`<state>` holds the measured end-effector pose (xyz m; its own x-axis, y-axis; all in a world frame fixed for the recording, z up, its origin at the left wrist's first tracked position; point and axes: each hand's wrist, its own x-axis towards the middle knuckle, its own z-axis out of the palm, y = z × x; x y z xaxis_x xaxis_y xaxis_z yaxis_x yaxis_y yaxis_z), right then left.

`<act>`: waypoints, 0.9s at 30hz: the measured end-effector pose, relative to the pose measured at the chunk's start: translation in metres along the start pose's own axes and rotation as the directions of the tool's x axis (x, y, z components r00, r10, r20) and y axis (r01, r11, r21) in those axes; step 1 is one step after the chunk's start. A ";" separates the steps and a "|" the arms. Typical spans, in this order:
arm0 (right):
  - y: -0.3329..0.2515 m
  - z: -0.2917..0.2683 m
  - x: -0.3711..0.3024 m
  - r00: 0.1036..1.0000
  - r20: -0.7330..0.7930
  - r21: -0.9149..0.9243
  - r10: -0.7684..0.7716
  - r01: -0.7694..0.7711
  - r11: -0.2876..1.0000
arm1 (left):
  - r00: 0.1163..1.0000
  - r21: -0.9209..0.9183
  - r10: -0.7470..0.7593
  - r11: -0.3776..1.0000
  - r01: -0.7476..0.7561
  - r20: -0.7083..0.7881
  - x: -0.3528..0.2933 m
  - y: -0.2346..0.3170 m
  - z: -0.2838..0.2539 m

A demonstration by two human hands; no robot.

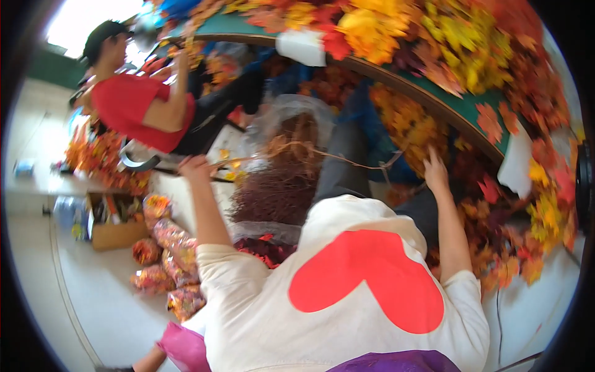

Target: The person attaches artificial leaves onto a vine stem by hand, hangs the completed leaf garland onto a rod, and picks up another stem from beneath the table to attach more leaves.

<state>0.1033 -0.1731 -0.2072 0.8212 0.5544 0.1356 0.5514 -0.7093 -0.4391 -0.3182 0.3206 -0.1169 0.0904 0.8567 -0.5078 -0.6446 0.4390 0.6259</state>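
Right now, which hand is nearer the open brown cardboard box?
Left. In the picture, the left hand is above and right of the box; the right hand is much farther off to the right.

The person is wearing a loose cream top [248, 316], its cloth creasing softly and its short sleeves [230, 263] leaving the forearms bare. A large, flat red marking [396, 279] is spreading across the front, its two rounded lobes making a heart-like outline. Dark grey trousers [344, 162] are covering the legs, while both hands [436, 170] are showing bare
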 end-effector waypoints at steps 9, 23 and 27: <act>-0.170 -0.066 -0.009 0.904 0.214 0.693 -0.371 0.127 0.710 | 0.967 -0.282 -0.138 0.939 0.197 0.216 -0.113 -0.078 0.112; -0.244 -0.017 0.044 0.822 0.446 0.891 -0.355 -0.445 0.088 | 0.701 -0.140 -0.260 0.878 0.458 0.664 -0.127 -0.115 0.148; -0.235 -0.045 0.050 0.845 0.386 0.854 -0.370 -0.479 -0.202 | 0.613 -0.179 0.052 0.973 0.149 0.788 -0.205 -0.134 0.182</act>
<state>0.0218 0.0021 -0.0574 0.4327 0.8992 -0.0657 -0.6303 0.2495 -0.7352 -0.1118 0.1356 0.0113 0.6205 0.7614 0.1876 -0.7496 0.5057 0.4270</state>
